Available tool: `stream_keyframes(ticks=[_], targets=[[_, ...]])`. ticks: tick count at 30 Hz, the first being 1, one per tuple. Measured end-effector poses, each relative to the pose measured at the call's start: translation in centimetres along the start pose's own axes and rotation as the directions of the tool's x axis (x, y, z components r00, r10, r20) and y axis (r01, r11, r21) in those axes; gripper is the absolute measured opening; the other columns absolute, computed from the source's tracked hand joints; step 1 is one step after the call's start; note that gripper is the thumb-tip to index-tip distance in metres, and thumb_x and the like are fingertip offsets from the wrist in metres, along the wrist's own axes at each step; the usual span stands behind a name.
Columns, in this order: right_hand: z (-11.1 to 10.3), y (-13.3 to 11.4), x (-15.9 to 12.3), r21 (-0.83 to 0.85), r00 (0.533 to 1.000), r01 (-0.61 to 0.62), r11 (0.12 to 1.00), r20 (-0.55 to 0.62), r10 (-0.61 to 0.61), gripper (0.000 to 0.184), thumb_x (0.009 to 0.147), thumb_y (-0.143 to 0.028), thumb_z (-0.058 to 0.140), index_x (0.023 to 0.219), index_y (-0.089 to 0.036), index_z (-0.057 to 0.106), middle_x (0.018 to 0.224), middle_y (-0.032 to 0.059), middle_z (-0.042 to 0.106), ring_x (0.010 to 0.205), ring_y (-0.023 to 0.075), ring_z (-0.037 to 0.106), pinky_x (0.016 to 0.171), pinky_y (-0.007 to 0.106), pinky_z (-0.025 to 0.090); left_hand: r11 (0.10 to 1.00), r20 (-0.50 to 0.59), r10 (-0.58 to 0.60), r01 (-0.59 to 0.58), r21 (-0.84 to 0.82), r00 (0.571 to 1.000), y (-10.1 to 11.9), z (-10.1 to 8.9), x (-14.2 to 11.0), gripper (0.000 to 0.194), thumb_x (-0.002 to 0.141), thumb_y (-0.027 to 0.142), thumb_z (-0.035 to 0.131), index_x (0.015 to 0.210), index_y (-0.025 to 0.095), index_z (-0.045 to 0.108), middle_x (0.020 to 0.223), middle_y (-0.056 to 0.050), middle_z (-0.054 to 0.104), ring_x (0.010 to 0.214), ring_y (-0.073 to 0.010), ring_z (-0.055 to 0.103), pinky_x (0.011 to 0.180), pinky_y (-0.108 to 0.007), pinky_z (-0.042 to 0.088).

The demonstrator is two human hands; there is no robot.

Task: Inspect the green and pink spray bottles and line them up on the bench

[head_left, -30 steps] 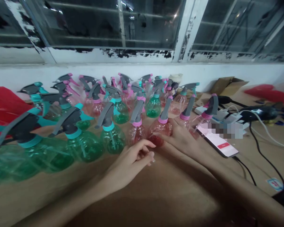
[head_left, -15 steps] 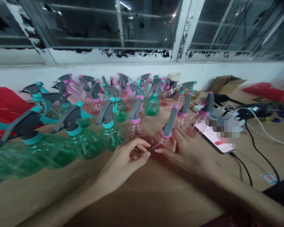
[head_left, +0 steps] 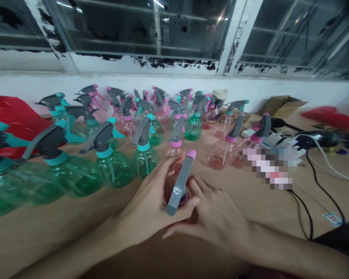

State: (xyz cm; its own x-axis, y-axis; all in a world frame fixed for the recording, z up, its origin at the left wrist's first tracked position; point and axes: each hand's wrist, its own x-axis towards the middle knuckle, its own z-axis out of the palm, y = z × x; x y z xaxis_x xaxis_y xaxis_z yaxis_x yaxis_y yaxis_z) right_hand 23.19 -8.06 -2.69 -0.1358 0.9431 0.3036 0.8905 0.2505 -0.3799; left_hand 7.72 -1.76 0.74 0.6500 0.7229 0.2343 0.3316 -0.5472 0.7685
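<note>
A pink spray bottle with a grey trigger head (head_left: 180, 182) stands near the table's front, between both my hands. My left hand (head_left: 154, 201) wraps round its left side and neck, thumb across the front. My right hand (head_left: 212, 213) cups the bottle from the right, fingers closed on its body. The bottle's pink body is mostly hidden by my fingers. Behind it stand several spray bottles, green ones with teal collars (head_left: 113, 166) to the left and pink ones (head_left: 221, 155) to the right.
A brown table (head_left: 264, 201) carries a blurred phone (head_left: 267, 168), black cables (head_left: 311, 182) and a white power strip (head_left: 279, 141) at right. A red bag (head_left: 11, 116) lies far left, a cardboard piece (head_left: 282, 104) by the white wall under windows.
My right hand has pulled the pink bottle out of the row toward me. My left hand has closed on it, and both hands now grip it nearer the table's front.
</note>
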Motion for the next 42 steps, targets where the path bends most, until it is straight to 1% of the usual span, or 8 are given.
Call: stream_keyframes(ticks=[4, 8, 13, 18, 22, 27, 31, 42], targets=[[1.0, -1.8, 0.9, 0.059, 0.994, 0.099, 0.993, 0.039, -0.101, 0.070, 0.063, -0.080, 0.057, 0.101, -0.022, 0.062, 0.104, 0.0078, 0.063, 0.097, 0.0285, 0.061, 0.072, 0.042, 0.057, 0.996, -0.044, 0.081, -0.082, -0.018, 0.996, -0.2, -1.0, -0.7, 0.056, 0.079, 0.025, 0.067, 0.127, 0.034, 0.040, 0.107, 0.004, 0.060, 0.092, -0.0157, 0.061, 0.084, -0.028, 0.051], [2.4, -3.1, 1.7, 0.133, 0.991, 0.118, 0.984, 0.050, -0.126, 0.063, 0.061, -0.077, 0.063, 0.092, -0.022, 0.066, 0.101, 0.0074, 0.062, 0.094, 0.0271, 0.061, 0.077, 0.042, 0.055, 0.996, -0.061, 0.081, -0.083, -0.036, 0.995, -0.6, -1.8, -1.5, 0.036, 0.085, 0.020, 0.061, 0.118, 0.030, 0.051, 0.099, 0.005, 0.060, 0.090, -0.0126, 0.060, 0.085, -0.025, 0.050], [4.6, -3.8, 2.2, 0.224, 0.989, 0.147, 0.964, -0.025, -0.145, 0.071, 0.062, -0.076, 0.063, 0.097, -0.015, 0.063, 0.092, 0.0102, 0.064, 0.086, 0.0278, 0.062, 0.077, 0.045, 0.053, 0.993, -0.135, 0.085, -0.094, -0.065, 0.987, -1.6, -2.4, -2.4, 0.037, 0.084, 0.015, 0.056, 0.117, 0.033, 0.054, 0.104, 0.005, 0.062, 0.090, -0.0132, 0.061, 0.086, -0.026, 0.050], [6.3, -2.2, 2.7, 0.369, 0.942, 0.334, 0.867, -0.101, -0.319, 0.086, 0.068, -0.076, 0.056, 0.120, -0.009, 0.048, 0.107, 0.0160, 0.062, 0.097, 0.0286, 0.061, 0.084, 0.046, 0.052, 0.995, -0.184, 0.084, -0.094, -0.046, 0.979, -2.7, -3.0, -2.5, 0.030, 0.083, 0.014, 0.051, 0.108, 0.030, 0.056, 0.093, 0.003, 0.061, 0.083, -0.0157, 0.061, 0.079, -0.030, 0.051], [6.7, 0.2, 2.6, 0.411, 0.915, 0.376, 0.830, -0.023, -0.403, 0.088, 0.075, -0.073, 0.051, 0.134, -0.010, 0.037, 0.124, 0.0184, 0.057, 0.115, 0.0284, 0.055, 0.096, 0.044, 0.048, 0.991, -0.158, 0.131, -0.129, 0.026, 0.979, -3.3, -3.7, -1.9, 0.019, 0.081, 0.014, 0.050, 0.095, 0.025, 0.057, 0.084, 0.001, 0.057, 0.070, -0.0156, 0.056, 0.068, -0.031, 0.050], [7.3, 3.5, 2.2, 0.250, 0.892, 0.396, 0.884, 0.126, -0.435, 0.071, 0.081, -0.063, 0.054, 0.131, -0.014, 0.046, 0.134, 0.0163, 0.052, 0.126, 0.0272, 0.048, 0.101, 0.044, 0.045, 0.980, -0.189, 0.196, -0.195, 0.024, 0.962, -3.5, -4.2, -1.3, 0.015, 0.074, 0.013, 0.049, 0.085, 0.024, 0.054, 0.073, 0.002, 0.051, 0.062, -0.0164, 0.052, 0.059, -0.031, 0.047], [7.8, 5.1, 2.1, 0.194, 0.882, 0.418, 0.888, 0.149, -0.448, 0.050, 0.089, -0.048, 0.054, 0.128, -0.016, 0.052, 0.135, 0.0118, 0.054, 0.128, 0.0233, 0.047, 0.104, 0.041, 0.043, 0.985, -0.202, 0.173, -0.167, 0.046, 0.964, -3.6, -4.2, -1.2, 0.013, 0.071, 0.013, 0.047, 0.068, 0.025, 0.043, 0.066, 0.003, 0.048, 0.057, -0.0163, 0.049, 0.055, -0.030, 0.045], [8.0, 4.9, 2.3, 0.216, 0.881, 0.420, 0.881, 0.133, -0.453, 0.039, 0.092, -0.037, 0.054, 0.126, -0.017, 0.055, 0.131, 0.0089, 0.058, 0.130, 0.0213, 0.045, 0.108, 0.041, 0.040, 0.971, -0.150, 0.236, -0.240, -0.012, 0.960, -3.3, -4.4, -1.3, 0.023, 0.075, 0.009, 0.049, 0.090, 0.024, 0.055, 0.079, 0.000, 0.056, 0.069, -0.0169, 0.058, 0.063, -0.031, 0.050]])
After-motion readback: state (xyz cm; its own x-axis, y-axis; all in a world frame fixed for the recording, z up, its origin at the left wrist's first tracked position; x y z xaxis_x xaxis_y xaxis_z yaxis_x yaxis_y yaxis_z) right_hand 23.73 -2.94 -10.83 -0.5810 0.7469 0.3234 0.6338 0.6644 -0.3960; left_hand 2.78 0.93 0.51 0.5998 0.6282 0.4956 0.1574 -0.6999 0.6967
